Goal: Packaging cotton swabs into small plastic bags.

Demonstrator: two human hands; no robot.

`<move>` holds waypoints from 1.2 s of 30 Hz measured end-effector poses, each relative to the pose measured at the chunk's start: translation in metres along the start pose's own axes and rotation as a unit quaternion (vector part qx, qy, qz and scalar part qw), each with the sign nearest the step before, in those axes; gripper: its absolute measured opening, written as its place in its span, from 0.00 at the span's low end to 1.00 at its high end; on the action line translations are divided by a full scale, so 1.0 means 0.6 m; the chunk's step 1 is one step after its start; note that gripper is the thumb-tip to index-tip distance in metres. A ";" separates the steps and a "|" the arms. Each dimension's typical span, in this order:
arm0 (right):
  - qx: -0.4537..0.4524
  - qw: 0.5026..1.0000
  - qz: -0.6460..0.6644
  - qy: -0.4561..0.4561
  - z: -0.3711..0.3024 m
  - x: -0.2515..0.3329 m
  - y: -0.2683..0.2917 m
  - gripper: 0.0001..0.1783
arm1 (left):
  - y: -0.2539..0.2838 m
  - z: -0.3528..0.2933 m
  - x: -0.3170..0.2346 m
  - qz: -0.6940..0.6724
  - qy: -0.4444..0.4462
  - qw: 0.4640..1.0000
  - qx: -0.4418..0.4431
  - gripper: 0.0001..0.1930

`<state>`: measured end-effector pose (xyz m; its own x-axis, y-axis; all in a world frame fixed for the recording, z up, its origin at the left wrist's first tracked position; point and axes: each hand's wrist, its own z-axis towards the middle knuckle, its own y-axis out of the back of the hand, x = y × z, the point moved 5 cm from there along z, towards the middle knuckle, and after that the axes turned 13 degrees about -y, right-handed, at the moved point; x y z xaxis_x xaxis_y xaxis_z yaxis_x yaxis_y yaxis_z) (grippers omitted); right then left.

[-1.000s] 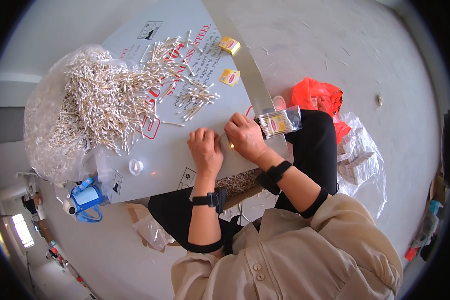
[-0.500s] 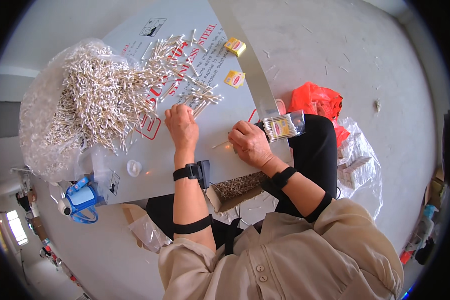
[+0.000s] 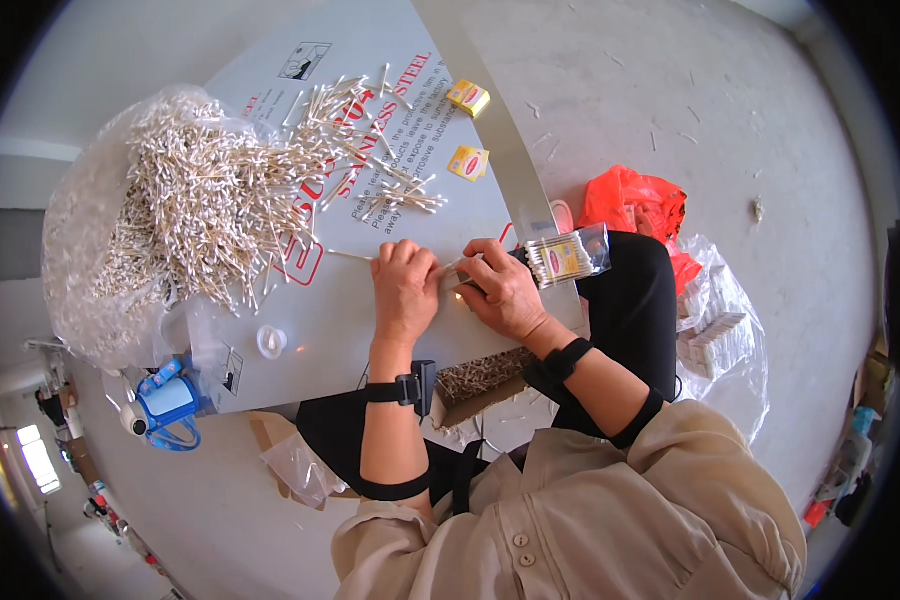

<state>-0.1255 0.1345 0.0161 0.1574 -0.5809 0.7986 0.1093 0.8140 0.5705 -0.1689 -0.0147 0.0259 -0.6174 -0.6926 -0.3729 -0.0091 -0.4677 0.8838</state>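
Observation:
My left hand is closed, knuckles up, over the near part of the metal-topped table. A single cotton swab sticks out leftward from its fingers. Close beside it, my right hand is closed in a pinch. Something pale and partly see-through shows between the two hands; the fingers hide most of it. Just past my right hand, a clear packet of cotton swabs with a yellow label lies at the table's right edge. A large heap of loose cotton swabs spills from a clear plastic bag on the left.
Two small yellow cards or packs lie near the far right edge. A small clear cap and a blue bottle are at the left. An open box of swabs sits below the near edge. Red and clear bags stand right.
My left hand has moved from the loose swabs toward me and to the right, up beside my right hand. The swab jutting from under my right hand is no longer visible.

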 end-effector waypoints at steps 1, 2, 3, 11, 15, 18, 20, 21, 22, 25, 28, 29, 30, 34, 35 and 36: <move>-0.002 1.000 -0.003 -0.003 0.001 0.000 0.001 0.17 | 0.005 0.003 0.003 -0.031 -0.021 0.999 -0.010 0.09; -0.001 1.000 0.000 -0.001 0.001 0.005 0.001 0.17 | 0.018 0.009 0.017 -0.030 -0.007 0.998 -0.063 0.10; 0.010 1.000 -0.005 -0.002 0.001 0.007 0.000 0.18 | 0.021 0.023 0.027 -0.030 -0.006 0.998 -0.063 0.10; 0.028 1.000 -0.010 0.001 0.000 0.002 -0.009 0.19 | 0.036 0.083 0.149 0.124 0.081 0.989 0.000 0.10; 0.019 1.000 -0.004 -0.003 -0.001 -0.005 -0.006 0.17 | 0.059 0.077 0.149 0.072 0.038 0.997 0.011 0.07; 0.027 1.000 -0.006 -0.004 -0.001 -0.006 -0.006 0.18 | 0.069 0.069 0.156 0.044 0.092 0.995 0.016 0.06; 0.028 1.000 -0.006 -0.004 -0.001 -0.004 -0.006 0.17 | 0.070 0.066 0.162 0.017 0.133 0.991 0.024 0.06; 0.032 0.999 -0.008 -0.003 0.000 -0.002 -0.007 0.17 | 0.071 0.066 0.164 0.026 0.146 0.989 0.021 0.05; 0.037 0.999 -0.010 -0.002 0.000 0.000 -0.009 0.16 | 0.074 0.064 0.166 0.035 0.159 0.986 0.018 0.04; 0.030 1.000 -0.008 0.001 0.002 0.008 -0.012 0.16 | 0.070 0.048 0.181 0.087 0.191 0.970 0.122 0.04; 0.026 0.999 -0.017 -0.008 0.001 -0.002 -0.010 0.16 | 0.083 0.030 0.169 0.096 0.240 0.961 0.099 0.05; 0.025 1.000 -0.016 -0.009 0.001 -0.001 -0.008 0.16 | 0.095 0.023 0.156 0.097 0.239 0.961 0.100 0.05; 0.022 1.000 -0.015 -0.013 0.002 -0.001 -0.006 0.16 | 0.096 0.013 0.141 0.016 0.235 0.964 0.124 0.06; 0.021 1.000 -0.021 -0.009 0.002 0.002 -0.006 0.17 | 0.072 -0.006 0.098 -0.109 0.212 0.952 0.195 0.06; 0.021 1.000 -0.020 -0.009 0.002 0.002 -0.007 0.17 | 0.069 -0.005 0.092 -0.109 0.212 0.952 0.194 0.06; 0.022 0.999 -0.022 -0.007 0.002 0.002 -0.008 0.17 | 0.066 -0.002 0.088 -0.119 0.223 0.948 0.192 0.05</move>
<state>-0.1270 0.1300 0.0146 0.1394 -0.6159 0.7754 0.0725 0.7873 0.6123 -0.2009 -0.0705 0.0408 -0.1688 -0.7955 -0.5820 -0.4447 -0.4655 0.7653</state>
